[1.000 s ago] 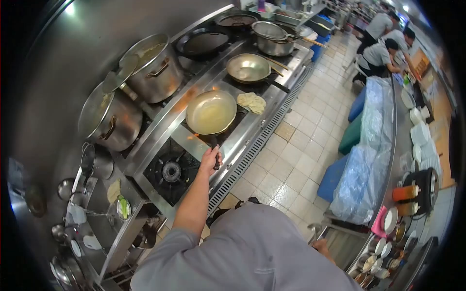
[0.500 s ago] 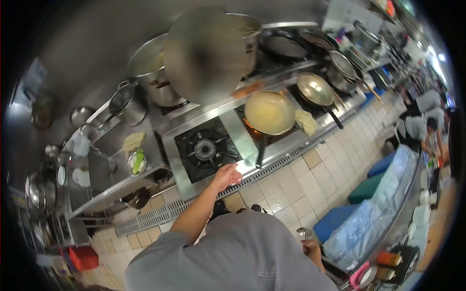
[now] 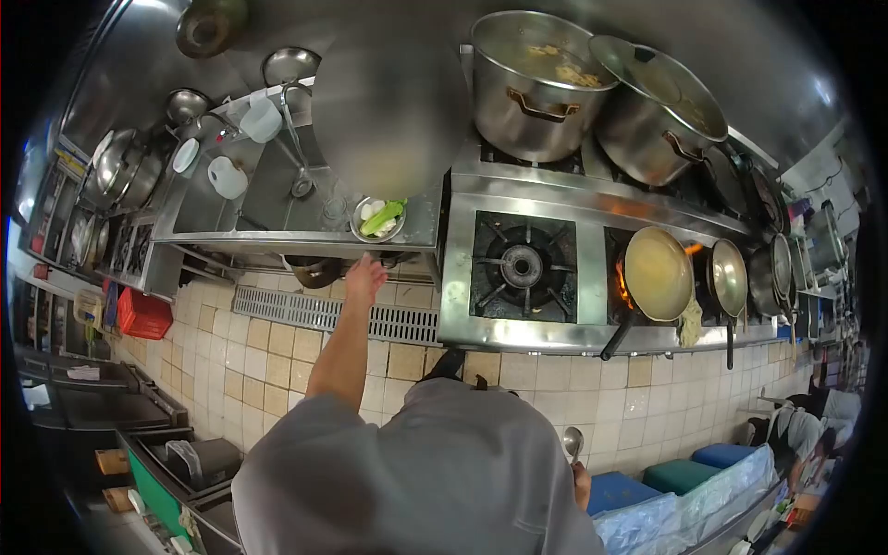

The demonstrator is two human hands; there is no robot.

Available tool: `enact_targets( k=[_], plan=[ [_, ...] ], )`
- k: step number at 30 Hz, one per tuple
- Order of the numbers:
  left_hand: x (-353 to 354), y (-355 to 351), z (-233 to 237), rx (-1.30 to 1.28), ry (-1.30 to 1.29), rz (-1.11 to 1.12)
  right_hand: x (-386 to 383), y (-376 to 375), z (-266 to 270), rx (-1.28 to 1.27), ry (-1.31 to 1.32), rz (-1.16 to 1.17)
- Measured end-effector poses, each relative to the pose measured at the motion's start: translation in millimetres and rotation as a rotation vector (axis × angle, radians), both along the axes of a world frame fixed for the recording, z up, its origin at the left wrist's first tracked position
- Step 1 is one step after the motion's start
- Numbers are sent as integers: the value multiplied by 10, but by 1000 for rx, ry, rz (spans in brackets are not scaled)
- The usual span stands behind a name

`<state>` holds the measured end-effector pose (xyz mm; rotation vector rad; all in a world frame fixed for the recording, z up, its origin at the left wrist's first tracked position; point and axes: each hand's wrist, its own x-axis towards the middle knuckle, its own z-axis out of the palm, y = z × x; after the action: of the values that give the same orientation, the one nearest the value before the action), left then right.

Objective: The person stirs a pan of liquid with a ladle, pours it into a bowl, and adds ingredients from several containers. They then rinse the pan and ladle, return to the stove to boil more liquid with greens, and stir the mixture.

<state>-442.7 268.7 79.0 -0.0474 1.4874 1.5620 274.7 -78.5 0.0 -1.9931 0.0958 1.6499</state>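
My left hand reaches out with fingers apart and holds nothing. It hovers at the front edge of the steel counter, just below a small metal bowl of green and white vegetables. A dark metal bowl sits under the counter edge, left of the hand. My right hand is low beside my body, mostly hidden, gripping a metal ladle. On the stove to the right, a pan of pale yellow liquid stands over a flame.
An unlit burner lies between counter and pan. Two large pots stand behind. More pans line the stove's right. A floor drain grate, red crate and blue stools are nearby.
My left hand let go of the pan handle and swung left past the unlit burner to the counter. My view turned left with it. The right hand keeps the ladle.
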Motion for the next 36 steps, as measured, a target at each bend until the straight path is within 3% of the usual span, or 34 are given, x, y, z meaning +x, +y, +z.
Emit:
enact_targets(
  k=[2,4,5,6,8,9,10,13,16,17,20,22,24,27,29,31,32,34,36],
  plan=[
    [30,266,2,66,21,-60,-49,-87,48,120,97,-139],
    [-166,513,-350,128,26,-71,-55,-215,-98,161,106,-282],
    [-251,600,-345,43,13,-169,-58,-400,-111,200,120,-411],
    [-369,717,-511,96,-207,-5,-89,-493,-31,153,131,-433],
    [-481,890,-676,99,49,36,-117,-623,20,119,127,-449],
    [-562,979,-643,141,73,80,-150,-733,-25,121,107,-434],
    [-374,941,-327,173,88,122,-228,-836,21,143,57,-496],
    [-240,1051,-158,164,145,-7,-458,-1193,97,98,-67,-571],
    [474,1096,164,236,151,-117,-630,-1693,-121,57,-132,-528],
    [793,1159,268,315,89,-244,-693,-1932,-313,56,-126,-550],
    [2100,1290,750,428,-14,-466,-784,-2408,-760,2,-162,-601],
    [2922,1522,818,457,-41,-631,-801,-2572,-728,-106,-21,-553],
    [3843,1528,1151,451,-21,-784,-711,-2996,-1193,-158,79,-567],
    [4856,1737,1022,436,92,-946,-585,-3197,-1230,-231,209,-593],
    [5346,1893,822,376,439,-1059,-549,-3177,-1007,-247,248,-614],
    [5773,1699,1089,361,1407,-1201,-524,-3149,-807,-103,216,-751],
    [5863,1682,1080,367,1411,-1203,-516,-3102,-682,-99,220,-757],
    [6031,1654,1070,774,1802,-1216,-457,-3069,-614,-40,23,-776],
    [6079,1634,1120,823,1860,-1192,-374,-3063,-616,-26,-12,-757]
  ],
)
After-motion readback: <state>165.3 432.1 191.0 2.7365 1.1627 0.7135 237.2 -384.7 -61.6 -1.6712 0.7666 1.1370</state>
